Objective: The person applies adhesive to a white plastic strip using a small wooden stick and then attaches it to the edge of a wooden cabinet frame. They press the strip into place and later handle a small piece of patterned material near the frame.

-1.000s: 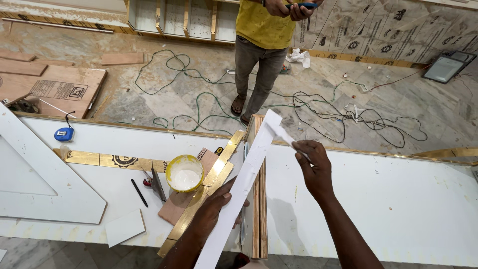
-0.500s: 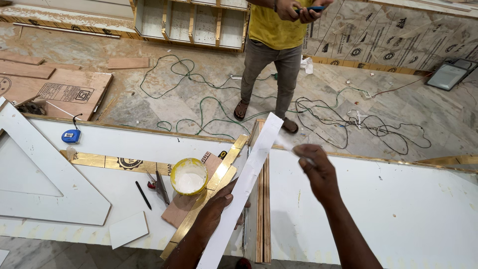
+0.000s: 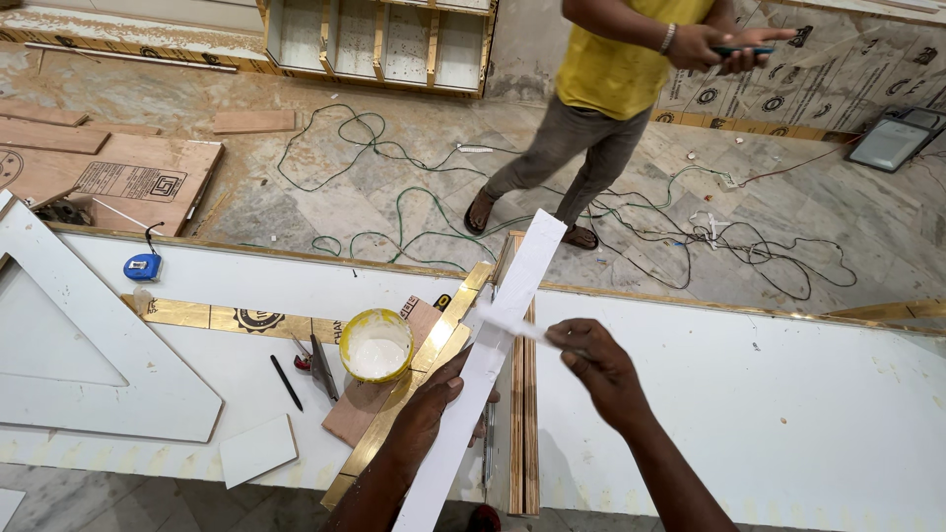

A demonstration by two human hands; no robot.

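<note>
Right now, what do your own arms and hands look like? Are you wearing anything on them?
Both arms are bare as far as the picture shows: no sleeves, gloves, watch or rings on the left hand or the right hand. The fingers are uncovered too. The forearms run off the bottom edge.

Both forearms bare, no sleeves in view; left hand (image 3: 434,409), right hand (image 3: 591,366) apparently without rings.

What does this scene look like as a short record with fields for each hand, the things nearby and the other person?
left hand: holds long white strip from below
right hand: pinches thin film at the strip
beside strip: yellow tub of white paste, pliers, pencil
surface: white board
other person: stands on floor, holds phone
</note>
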